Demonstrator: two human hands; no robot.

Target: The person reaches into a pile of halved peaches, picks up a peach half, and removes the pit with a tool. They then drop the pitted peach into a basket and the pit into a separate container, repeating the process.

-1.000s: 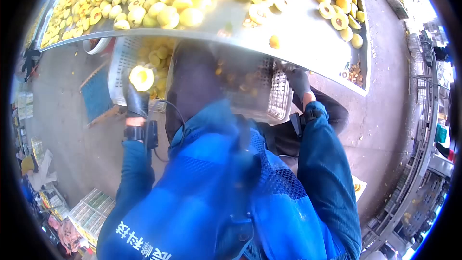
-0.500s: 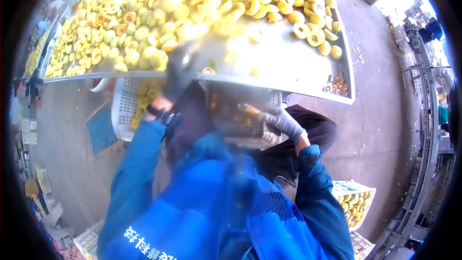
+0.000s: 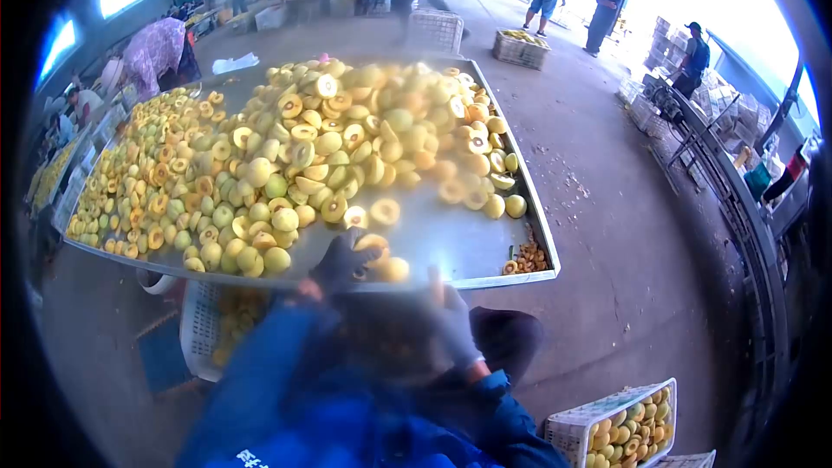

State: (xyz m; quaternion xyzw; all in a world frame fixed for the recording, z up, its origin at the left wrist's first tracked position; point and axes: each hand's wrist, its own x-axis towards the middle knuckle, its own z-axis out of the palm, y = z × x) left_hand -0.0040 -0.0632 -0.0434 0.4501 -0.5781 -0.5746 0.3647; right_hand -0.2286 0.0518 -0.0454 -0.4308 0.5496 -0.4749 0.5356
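My left hand (image 3: 338,264), in a dark glove, reaches over the near edge of the metal table (image 3: 433,247). Its fingers are apart beside a few halved yellow fruits, peach-like, with one fruit half (image 3: 371,243) nearest to them. My right hand (image 3: 455,325), in a grey glove, is at the same edge further right, over my lap. Motion smears its fingers, and I cannot make out whether it holds anything. A large heap of fruit halves (image 3: 303,156) covers much of the table. Below the edge, between my hands, a dark blurred container is partly hidden.
Brown pits and scraps (image 3: 527,258) lie in the table's right corner. A white crate (image 3: 201,329) stands under the table at left, and a filled crate (image 3: 572,438) at lower right. Other people work or stand further back. A metal rail structure (image 3: 737,182) runs along the right.
The view has tilted up, showing more of the hall. My right hand has risen from over the container to the table edge. My left hand is now by fruit halves at the edge.
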